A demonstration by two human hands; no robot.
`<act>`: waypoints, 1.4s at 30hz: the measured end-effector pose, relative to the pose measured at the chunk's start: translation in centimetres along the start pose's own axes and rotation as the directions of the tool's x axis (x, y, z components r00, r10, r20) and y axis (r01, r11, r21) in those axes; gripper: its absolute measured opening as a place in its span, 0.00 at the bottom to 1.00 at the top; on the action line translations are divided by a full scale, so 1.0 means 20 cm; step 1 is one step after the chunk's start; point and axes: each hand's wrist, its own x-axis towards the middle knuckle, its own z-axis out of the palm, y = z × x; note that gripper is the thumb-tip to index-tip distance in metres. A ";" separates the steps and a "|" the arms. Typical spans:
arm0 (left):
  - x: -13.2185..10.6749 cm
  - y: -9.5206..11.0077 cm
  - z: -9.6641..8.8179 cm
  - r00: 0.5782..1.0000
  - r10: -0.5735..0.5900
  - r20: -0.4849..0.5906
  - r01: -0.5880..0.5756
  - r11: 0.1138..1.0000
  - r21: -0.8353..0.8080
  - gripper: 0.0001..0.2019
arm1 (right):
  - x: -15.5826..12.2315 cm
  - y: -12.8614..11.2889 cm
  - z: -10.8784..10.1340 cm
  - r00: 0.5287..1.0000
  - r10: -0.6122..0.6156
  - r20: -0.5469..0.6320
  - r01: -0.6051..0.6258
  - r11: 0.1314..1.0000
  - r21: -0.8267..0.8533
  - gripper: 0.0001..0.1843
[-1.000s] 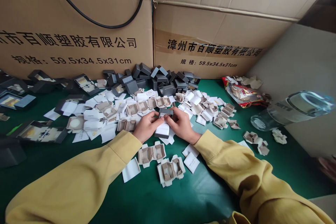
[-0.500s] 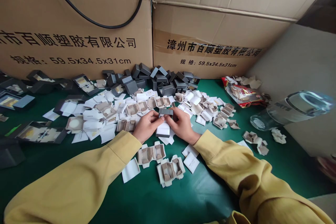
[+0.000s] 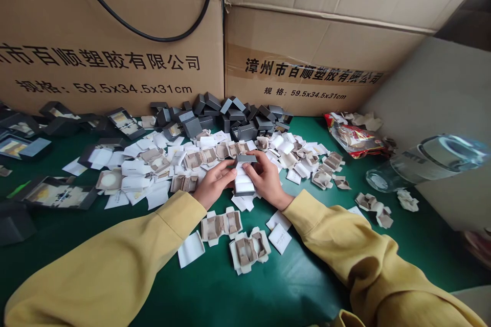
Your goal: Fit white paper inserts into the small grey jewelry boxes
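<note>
A small dark grey box (image 3: 246, 159) with a folded white paper (image 3: 243, 181) on its inner side is held up between my hands. My left hand (image 3: 213, 183) closes on its left side, fingertips partly hidden behind it. On the other side my right hand (image 3: 267, 179) grips it, thumb over the white paper and index finger along the top edge. Below the hands lie two brownish-grey cardboard inserts (image 3: 249, 249), a folded white paper (image 3: 191, 249) and a printed white card (image 3: 280, 238).
Behind the hands spread many white papers and inserts (image 3: 153, 163), then a pile of dark boxes (image 3: 230, 115) against big cartons (image 3: 307, 56). Opened dark boxes (image 3: 59, 193) lie left. A clear bottle (image 3: 425, 161) and red plastic packet (image 3: 356, 138) are at right.
The box has shifted slightly right and shows more of its white paper. My left thumb has drawn back to its left edge, while my right thumb has moved over the paper.
</note>
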 end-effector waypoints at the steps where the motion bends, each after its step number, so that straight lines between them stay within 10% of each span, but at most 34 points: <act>1: 0.00 0.00 0.00 1.000 0.006 -0.007 -0.006 1.000 -0.011 0.21 | 0.00 0.00 0.00 1.000 0.004 0.002 -0.004 1.000 -0.007 0.14; 42: 0.01 -0.01 0.00 0.997 -0.049 -0.060 0.053 0.997 0.062 0.24 | 0.01 0.02 0.00 0.998 0.065 -0.024 -0.066 0.997 -0.026 0.12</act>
